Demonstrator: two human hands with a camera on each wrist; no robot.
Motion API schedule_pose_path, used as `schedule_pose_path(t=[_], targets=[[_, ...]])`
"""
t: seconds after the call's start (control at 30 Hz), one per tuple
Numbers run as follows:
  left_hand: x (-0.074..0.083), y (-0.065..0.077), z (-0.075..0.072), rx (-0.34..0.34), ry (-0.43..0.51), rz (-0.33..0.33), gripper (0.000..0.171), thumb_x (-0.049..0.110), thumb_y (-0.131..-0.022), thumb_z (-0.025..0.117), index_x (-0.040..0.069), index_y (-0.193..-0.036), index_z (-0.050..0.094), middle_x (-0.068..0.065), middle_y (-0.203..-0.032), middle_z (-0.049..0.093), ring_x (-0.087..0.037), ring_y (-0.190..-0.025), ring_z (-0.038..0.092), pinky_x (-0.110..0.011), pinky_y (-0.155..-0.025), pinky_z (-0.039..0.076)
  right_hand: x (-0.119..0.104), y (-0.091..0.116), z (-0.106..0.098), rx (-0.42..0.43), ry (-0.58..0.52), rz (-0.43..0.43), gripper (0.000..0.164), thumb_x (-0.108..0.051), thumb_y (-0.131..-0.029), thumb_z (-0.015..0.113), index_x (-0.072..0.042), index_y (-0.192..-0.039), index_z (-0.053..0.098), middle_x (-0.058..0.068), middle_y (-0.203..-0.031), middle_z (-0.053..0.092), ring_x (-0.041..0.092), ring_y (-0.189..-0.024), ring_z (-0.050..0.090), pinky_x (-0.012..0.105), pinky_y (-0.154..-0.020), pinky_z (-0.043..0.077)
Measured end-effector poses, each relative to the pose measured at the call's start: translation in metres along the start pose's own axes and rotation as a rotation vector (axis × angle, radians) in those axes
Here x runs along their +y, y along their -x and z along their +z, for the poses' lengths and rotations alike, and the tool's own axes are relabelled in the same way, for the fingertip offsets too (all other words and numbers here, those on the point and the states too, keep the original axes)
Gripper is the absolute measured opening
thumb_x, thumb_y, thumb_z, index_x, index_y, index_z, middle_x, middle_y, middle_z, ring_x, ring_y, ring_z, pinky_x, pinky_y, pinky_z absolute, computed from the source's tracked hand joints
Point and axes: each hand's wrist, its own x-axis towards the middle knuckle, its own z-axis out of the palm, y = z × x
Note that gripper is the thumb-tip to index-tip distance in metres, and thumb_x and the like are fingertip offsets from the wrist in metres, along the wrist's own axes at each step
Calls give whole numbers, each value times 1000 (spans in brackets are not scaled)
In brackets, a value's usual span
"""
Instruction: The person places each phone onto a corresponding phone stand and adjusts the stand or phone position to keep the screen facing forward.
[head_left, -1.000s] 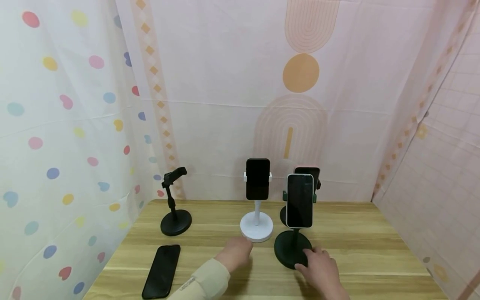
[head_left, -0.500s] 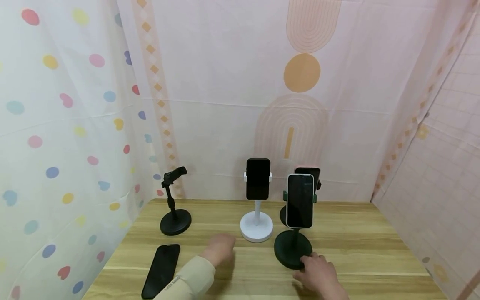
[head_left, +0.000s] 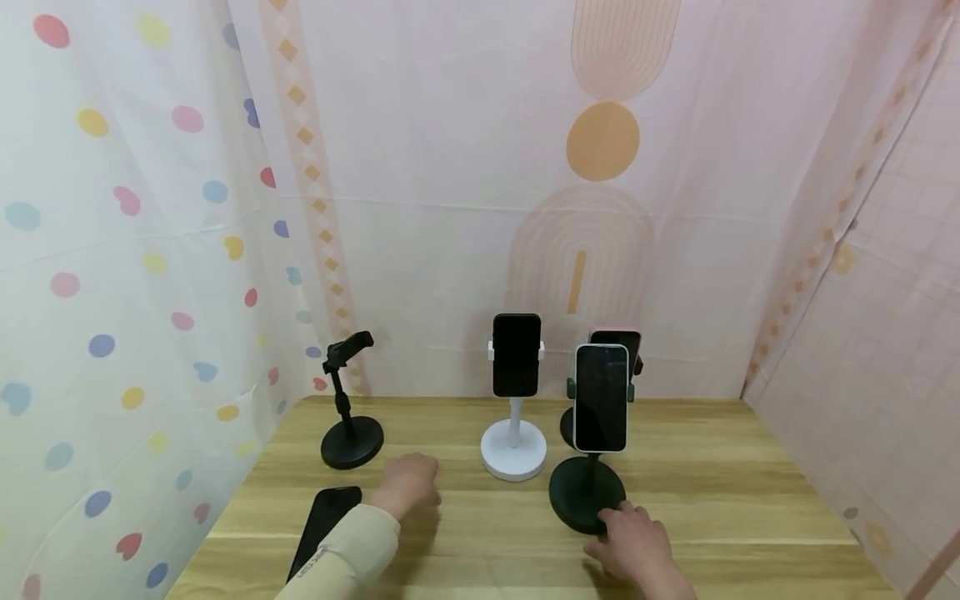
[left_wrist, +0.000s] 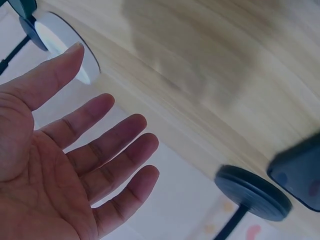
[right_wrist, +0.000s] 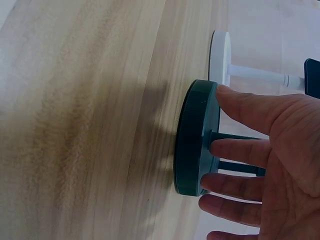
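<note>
My left hand hovers over the table between the black phone stand and the white one. In the left wrist view its fingers are spread and loosely bent, with nothing in them. Beneath that sleeve, a black phone lies flat, partly covered. My right hand is at the front right edge of the dark green phone stand's base. Its fingers look relaxed in the right wrist view; whether they touch the base I cannot tell. That green stand carries a white-edged phone, screen forward.
Further back, a white phone stand holds a black phone. Behind the green stand, another phone sits on a dark stand, mostly hidden. At back left stands a black phone stand with no phone. Patterned curtains border the wooden table.
My left hand has moved left, away from the white stand and toward the black phone, its sleeve now covering part of it. My right hand stays by the green base, its fingers shifted slightly.
</note>
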Motion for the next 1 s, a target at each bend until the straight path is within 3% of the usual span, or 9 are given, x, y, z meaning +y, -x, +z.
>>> schedule_pose_path(t=[0.17, 0.4, 0.6, 0.77, 1.0], targets=[[-19, -1, -2, -7, 43, -34, 22, 17, -79, 81, 5, -86, 65, -7, -80, 62, -24, -73, 58, -48, -70, 50, 1, 1, -1, 5, 8, -13, 46, -39, -82, 79, -3, -110, 70, 19, -108, 62, 40, -98, 59, 60, -80, 47], [-50, 0, -8, -6, -1, -86, 29, 27, -83, 80, 4, -96, 69, -11, -87, 66, -32, -80, 64, -55, -73, 50, -1, 2, -1, 0, -2, -8, 47, -39, -82, 80, -2, -110, 70, 18, -107, 62, 40, -97, 58, 61, -81, 46], [-75, 0, -16, 28, 13, -124, 36, 29, -85, 78, 0, -104, 69, -17, -95, 68, -38, -84, 65, -56, -73, 51, -3, 3, -2, 18, 5, -9, 48, -39, -81, 80, -2, -110, 70, 18, -105, 62, 38, -95, 59, 59, -79, 47], [-92, -1, -23, 64, 28, -125, 42, 28, -86, 78, -3, -111, 67, -22, -100, 67, -40, -85, 65, -55, -74, 52, -4, 6, -5, 54, 15, -27, 48, -38, -81, 81, -2, -110, 70, 19, -106, 62, 39, -95, 59, 59, -78, 47], [-111, -8, -30, 63, 63, -171, 46, 30, -89, 74, -7, -116, 64, -25, -104, 66, -40, -87, 65, -56, -73, 52, -4, 7, -6, 67, 14, -33, 47, -38, -80, 81, -2, -109, 71, 17, -104, 63, 38, -93, 60, 58, -78, 48]])
